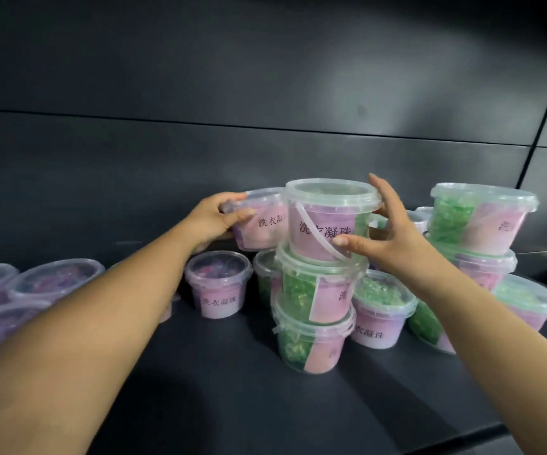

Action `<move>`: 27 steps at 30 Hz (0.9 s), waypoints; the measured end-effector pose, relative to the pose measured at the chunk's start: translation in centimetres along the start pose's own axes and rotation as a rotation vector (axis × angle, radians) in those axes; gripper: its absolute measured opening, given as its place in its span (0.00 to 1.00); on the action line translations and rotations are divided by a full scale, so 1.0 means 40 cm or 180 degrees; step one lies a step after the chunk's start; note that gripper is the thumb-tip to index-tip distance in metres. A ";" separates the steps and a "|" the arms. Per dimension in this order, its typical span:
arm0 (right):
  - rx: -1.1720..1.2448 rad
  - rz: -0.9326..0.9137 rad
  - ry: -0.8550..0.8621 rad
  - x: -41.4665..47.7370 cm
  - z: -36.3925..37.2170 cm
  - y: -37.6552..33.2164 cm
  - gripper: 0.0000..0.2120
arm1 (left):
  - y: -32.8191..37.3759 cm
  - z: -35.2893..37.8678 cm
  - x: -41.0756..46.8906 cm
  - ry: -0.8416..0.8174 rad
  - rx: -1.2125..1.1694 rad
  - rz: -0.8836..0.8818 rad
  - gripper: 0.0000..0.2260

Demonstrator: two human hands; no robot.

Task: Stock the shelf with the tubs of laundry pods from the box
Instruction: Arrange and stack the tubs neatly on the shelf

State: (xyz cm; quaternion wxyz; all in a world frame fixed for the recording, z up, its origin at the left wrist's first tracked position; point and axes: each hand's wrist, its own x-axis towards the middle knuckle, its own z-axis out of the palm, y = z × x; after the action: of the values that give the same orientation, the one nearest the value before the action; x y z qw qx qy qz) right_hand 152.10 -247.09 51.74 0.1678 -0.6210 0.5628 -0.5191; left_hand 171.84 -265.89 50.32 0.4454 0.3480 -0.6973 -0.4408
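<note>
Shelf (200, 389): dark, carries many lidded tubs of pods.
Stack (311, 284): three tubs, centre of shelf; top tub (324, 221) upright, green pods.
Left grip (213, 221): curled round held tub (265, 231), just beside top tub.
Right grip (393, 238): fingers spread, thumb touching top tub.

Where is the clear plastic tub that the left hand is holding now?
In the head view, the clear plastic tub with a pink label is left of centre, gripped by the left hand, beside the top tub of the three-tub stack.
</note>
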 end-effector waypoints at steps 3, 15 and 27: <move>-0.0134 -0.0021 -0.0022 -0.014 -0.001 -0.006 0.58 | 0.058 -0.077 -0.053 -0.0004 0.0212 -0.0007 0.16; -0.0265 -0.1698 0.0494 -0.131 0.180 -0.085 0.25 | 0.117 -0.197 -0.414 -0.0773 0.1501 -0.0234 0.36; -0.0321 -0.0566 -0.2027 -0.168 0.355 0.003 0.29 | 0.047 -0.181 -0.610 -0.0679 0.2330 -0.0763 0.21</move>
State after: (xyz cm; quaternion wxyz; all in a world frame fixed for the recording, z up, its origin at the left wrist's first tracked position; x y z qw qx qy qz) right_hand 165.03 -246.60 42.82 0.2584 -0.8063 0.4506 -0.2831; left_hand 187.22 -245.96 45.95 0.1624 0.5149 -0.8051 -0.2456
